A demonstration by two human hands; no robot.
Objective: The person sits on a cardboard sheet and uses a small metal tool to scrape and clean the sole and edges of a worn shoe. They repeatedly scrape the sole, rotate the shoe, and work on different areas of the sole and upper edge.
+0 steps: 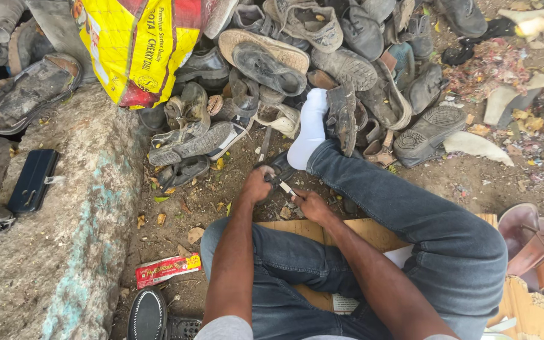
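Hands: both are meeting low over the dirt, just in front of the person's knees, at the foot of the shoe heap.
Left hand (256, 186): its grip is curling shut around a dark shoe piece (279, 171), fingers wrapped over the top and pressing it down toward the ground.
Right hand (311, 204): its grip is closing tight on a small tool (286, 187) with a pale, narrow tip; the tip is pointing up and left, touching the dark shoe piece just beside the left hand.
Shoe piece: it is lying on the ground between the two hands and the white sock (310, 129), too covered to tell its exact shape.
Legs: the person is sitting in blue jeans (436, 226); the right leg is stretching forward, and the socked foot is poking into the shoes.
Seat: flattened cardboard (360, 230) is lying under the legs.
Heap: worn shoes and sandals (272, 63) are piling up right behind the hands, grey with dust.
Sack: a yellow and red bag (136, 47) is leaning at the heap's left edge.
Left side: a rough stone slab (64, 239) is carrying a dark flat case (33, 179).
Near ground: a red wrapper (167, 269) is lying in the dirt beside the left knee, with a black sole (147, 315) just below it.
Right edge: brown sandals (539, 252) are resting well apart from the hands.
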